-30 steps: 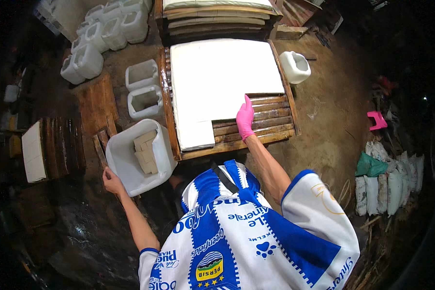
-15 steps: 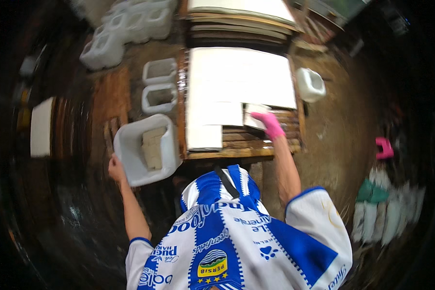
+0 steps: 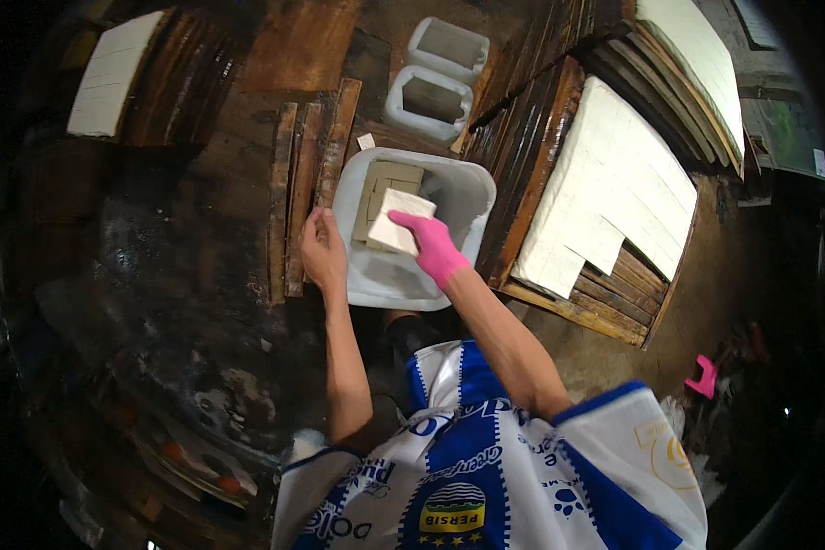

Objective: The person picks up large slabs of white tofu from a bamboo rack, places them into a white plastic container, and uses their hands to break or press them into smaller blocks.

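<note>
The pink-gloved right hand (image 3: pixel 433 247) has swung away from the slatted rack (image 3: pixel 616 295) and now pinches a white block (image 3: pixel 391 229) over the white tub (image 3: pixel 466 197), above the pale blocks (image 3: pixel 375 188) inside; the bare left hand (image 3: pixel 324 249) stays curled by the tub's left rim, grip unclear.

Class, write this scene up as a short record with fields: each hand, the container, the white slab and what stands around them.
Right hand: pink-gloved, gripping a white block over the container
Left hand: bare, at the container's left edge; contact unclear
Container: white, open-topped, pale blocks inside
White slab: right of the container, on wooden slats, which show where its near side is notched
Left of container: wooden planks
Beyond container: two smaller open containers
</note>
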### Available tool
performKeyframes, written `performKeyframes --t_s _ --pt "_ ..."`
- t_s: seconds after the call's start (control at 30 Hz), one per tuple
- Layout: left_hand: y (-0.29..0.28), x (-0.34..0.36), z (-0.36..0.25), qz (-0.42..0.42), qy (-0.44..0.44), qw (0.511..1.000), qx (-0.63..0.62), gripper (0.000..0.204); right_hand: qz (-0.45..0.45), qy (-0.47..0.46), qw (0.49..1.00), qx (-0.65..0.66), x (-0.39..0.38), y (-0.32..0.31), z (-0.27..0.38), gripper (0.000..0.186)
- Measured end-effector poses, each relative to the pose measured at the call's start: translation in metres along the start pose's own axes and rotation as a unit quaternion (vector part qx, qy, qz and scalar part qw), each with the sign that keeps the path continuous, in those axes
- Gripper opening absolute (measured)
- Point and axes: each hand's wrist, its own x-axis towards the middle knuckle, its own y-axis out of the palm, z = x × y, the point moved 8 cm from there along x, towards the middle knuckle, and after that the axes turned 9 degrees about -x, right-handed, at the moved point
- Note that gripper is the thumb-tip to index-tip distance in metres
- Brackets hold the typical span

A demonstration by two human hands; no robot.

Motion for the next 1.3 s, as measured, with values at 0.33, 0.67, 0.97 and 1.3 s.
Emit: performKeyframes --t_s 0.33,0.67,0.97,1.3 --pt "0.018 0.005 -0.019 0.132 0.006 0.991 -0.033 0.029 -0.316 -0.149 0.523 -0.777 0.24 -0.197 -0.046 0.041" --pt "0.016 -0.002 0.0 0.138 -0.152 0.969 -0.139 0.03 -0.398 -0.024 0.807 -0.436 0.209 -0.192 -0.095 0.035" --pt "0.011 0.005 -0.003 0.154 -0.121 0.977 -0.087 0.03 -0.435 0.006 0.77 -0.467 0.247 -0.178 -0.107 0.032" --pt "0.007 0.01 -0.012 0.072 0.008 0.997 0.0 0.033 -0.089 -0.165 0.889 -0.419 -0.001 0.024 0.049 0.033"
